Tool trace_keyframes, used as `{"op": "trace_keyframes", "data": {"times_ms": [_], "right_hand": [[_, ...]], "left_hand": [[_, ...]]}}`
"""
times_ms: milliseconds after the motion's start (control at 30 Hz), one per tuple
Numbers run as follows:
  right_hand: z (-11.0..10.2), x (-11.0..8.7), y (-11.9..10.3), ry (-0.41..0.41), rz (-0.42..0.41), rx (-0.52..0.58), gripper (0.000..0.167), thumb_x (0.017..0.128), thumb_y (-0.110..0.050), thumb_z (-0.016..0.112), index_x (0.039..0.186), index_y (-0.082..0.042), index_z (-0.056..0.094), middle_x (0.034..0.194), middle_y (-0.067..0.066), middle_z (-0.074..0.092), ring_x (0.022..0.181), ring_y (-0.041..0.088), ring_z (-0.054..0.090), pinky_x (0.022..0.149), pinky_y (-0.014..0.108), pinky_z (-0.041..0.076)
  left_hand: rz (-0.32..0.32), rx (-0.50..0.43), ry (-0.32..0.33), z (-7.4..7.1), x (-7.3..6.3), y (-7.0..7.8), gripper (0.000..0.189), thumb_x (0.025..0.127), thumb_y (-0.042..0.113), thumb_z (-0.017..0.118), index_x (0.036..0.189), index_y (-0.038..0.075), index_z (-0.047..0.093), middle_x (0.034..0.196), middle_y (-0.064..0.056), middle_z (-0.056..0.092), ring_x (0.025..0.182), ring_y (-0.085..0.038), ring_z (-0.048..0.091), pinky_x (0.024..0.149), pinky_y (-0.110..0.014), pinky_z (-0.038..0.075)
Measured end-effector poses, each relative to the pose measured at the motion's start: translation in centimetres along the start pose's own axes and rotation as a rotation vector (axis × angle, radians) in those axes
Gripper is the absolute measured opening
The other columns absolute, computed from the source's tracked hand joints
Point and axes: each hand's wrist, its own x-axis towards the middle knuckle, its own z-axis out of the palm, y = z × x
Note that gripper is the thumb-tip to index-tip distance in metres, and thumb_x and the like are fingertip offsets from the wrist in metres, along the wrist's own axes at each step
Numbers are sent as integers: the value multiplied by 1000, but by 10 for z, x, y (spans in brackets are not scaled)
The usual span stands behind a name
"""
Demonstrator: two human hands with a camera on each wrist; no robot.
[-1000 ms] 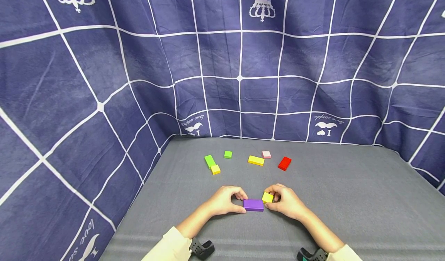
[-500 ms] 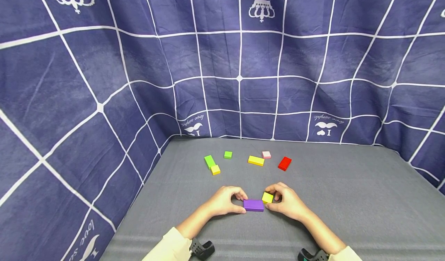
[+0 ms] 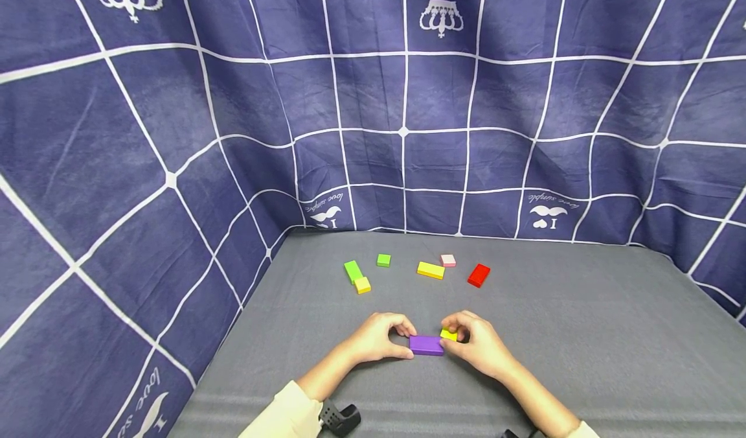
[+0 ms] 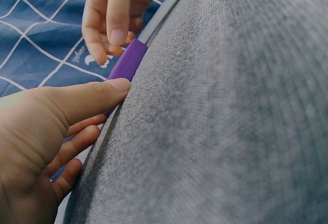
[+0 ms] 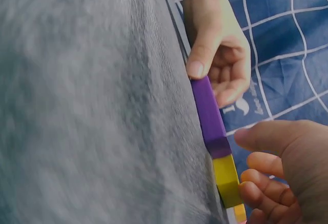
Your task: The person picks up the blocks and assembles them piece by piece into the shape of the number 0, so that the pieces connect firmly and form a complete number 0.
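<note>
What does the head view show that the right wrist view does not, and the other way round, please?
Only the head view shows the long green block, small green block and left sleeve. Only the right wrist view shows a left thumbnail clearly, and the side of the nearest yellow block with no thumb before it. Both share that yellow block, the purple block, left hand, right hand, blue curtain and grey cloth.

Left hand in at lower left, thumb tip pressed to the purple block, left of centre! Up top, the right hand dangles fingers near its upper end. Grey fabric fills the right; white-lined blue cloth, upper left.
</note>
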Motion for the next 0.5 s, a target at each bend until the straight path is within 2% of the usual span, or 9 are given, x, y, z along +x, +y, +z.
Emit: {"op": "trace_keyframes", "data": {"times_ms": [333,500], "right_hand": [[6,-3,1,40,-6,-31,17,75,-14,84,88,-12,73,79,-7,57,69,8,50,59,22,41],[7,-2,1,35,-5,-38,17,75,-14,84,87,-12,73,78,-8,56,69,8,49,60,22,41]], "left_hand": [[-5,6,-1,0,0,0,32,70,15,88,97,12,70,88,7,67,83,-1,60,79,-20,48],[2,-3,-36,-3,1,0,33,70,13,88,98,11,70,89,7,67,84,-1,60,80,-20,48]]}}
